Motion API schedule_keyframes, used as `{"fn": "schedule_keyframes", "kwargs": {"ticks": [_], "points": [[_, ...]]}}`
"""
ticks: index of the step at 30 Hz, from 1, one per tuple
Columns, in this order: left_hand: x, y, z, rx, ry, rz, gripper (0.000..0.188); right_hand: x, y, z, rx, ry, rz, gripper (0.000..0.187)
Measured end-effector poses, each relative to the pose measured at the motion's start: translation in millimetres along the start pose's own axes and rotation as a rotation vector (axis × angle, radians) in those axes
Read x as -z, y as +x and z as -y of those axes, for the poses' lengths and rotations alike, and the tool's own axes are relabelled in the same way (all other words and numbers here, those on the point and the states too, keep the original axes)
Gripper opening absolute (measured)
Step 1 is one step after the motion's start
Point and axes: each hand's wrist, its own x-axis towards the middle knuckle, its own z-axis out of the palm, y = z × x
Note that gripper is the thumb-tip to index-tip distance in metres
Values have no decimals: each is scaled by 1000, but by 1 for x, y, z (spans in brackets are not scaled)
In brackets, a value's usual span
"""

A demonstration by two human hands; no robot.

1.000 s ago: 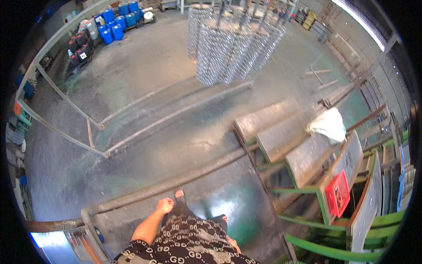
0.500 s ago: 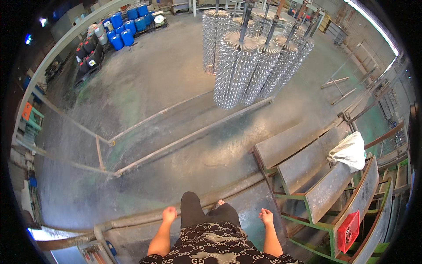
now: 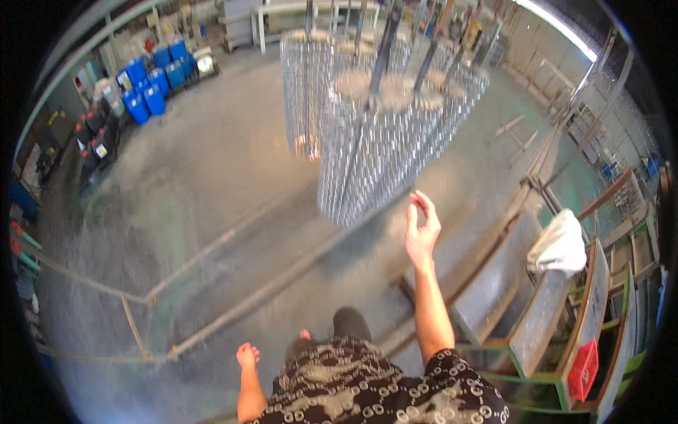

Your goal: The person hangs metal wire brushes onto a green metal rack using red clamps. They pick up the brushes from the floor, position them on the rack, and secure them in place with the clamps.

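Observation:
My right hand (image 3: pixel 422 230) is raised and stretched forward, its fingers apart and nothing in it. It is nearest to the hanging racks of shiny metal pieces (image 3: pixel 385 148), just short of their lower right side, and I see no contact. The racks hang in tall, closely packed columns from dark upright bars (image 3: pixel 383 60), with round toothed discs on top. Low at my left side, my left hand (image 3: pixel 248 355) has loosely curled fingers and no thing visible in it.
To my right stands a green-framed rack of sloping grey panels (image 3: pixel 537 318), with a white cloth-like bundle (image 3: pixel 558 244) and a red plastic basket (image 3: pixel 583 371) on it. A low rail (image 3: pixel 247 300) crosses the floor ahead. Blue drums (image 3: pixel 145 92) stand far left.
My right hand has risen from my side, reached forward and opened. My left hand has shifted lower and to the left. The view has moved closer to the hanging racks.

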Motion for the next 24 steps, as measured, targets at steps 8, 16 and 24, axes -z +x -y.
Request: {"fn": "schedule_keyframes", "kwargs": {"ticks": [8,16,24], "points": [[-16,94,-182,-161,-342,-146,15,-123,310,85,281,88,20,62],[-108,87,-130,68,134,287,19,-166,366,53,-45,215,322,30],[-89,200,-209,21,321,415,20,-190,357,79,-282,493,168,34]]}}
